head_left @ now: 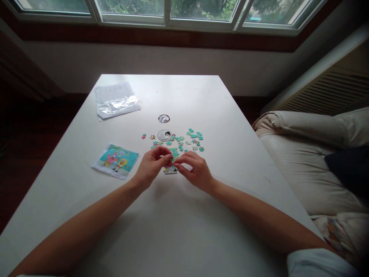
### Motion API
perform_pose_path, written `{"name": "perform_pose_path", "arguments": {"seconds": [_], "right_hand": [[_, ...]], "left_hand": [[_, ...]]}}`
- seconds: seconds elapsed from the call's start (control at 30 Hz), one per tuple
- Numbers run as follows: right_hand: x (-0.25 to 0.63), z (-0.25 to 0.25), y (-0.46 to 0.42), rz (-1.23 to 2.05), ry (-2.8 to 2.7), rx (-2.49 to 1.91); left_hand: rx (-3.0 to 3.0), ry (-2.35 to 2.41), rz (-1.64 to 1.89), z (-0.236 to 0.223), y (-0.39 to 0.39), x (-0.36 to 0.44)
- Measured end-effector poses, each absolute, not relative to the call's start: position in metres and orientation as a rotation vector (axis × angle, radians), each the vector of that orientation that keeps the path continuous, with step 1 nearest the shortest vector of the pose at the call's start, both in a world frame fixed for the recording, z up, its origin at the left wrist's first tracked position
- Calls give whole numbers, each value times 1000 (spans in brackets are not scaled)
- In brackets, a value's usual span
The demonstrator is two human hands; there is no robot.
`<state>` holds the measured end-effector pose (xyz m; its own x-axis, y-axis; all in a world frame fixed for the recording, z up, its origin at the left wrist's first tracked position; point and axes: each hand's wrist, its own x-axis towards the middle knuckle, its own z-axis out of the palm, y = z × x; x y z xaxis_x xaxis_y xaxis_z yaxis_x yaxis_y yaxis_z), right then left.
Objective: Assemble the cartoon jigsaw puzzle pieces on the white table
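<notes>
My left hand (152,163) and my right hand (197,169) meet over the middle of the table, thumbs and fingertips pinched close together. Between the fingertips shows a small, colourful jigsaw puzzle piece, partly hidden by the fingers. Just beneath them lies a partly joined patch of puzzle (170,171) with green, yellow and pink print, largely covered by my hands. Loose green puzzle pieces (193,135) are scattered beyond and to the right of my hands. Two reddish pieces, one a pink puzzle piece (143,136), lie apart on the left.
A cartoon picture sheet (118,159) in a clear sleeve lies on the left of the white table (184,231). Behind it is a clear plastic bag (117,100) with paper. A round metal-rimmed cover (164,134) and a round hole (164,118) sit mid-table. A cushioned sofa (291,161) stands right.
</notes>
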<state>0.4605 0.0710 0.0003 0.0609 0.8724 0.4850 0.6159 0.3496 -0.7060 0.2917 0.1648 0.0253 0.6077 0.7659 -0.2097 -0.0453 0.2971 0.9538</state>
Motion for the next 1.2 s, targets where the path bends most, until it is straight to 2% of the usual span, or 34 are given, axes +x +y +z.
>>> {"name": "perform_pose_path", "arguments": {"seconds": [0.9, 1.2], "right_hand": [[467, 1, 75, 710, -1369, -1443], [475, -3, 71, 610, -1408, -1466]], "left_hand": [[1325, 693, 482, 15, 159, 293], [1571, 823, 612, 19, 186, 275]]}}
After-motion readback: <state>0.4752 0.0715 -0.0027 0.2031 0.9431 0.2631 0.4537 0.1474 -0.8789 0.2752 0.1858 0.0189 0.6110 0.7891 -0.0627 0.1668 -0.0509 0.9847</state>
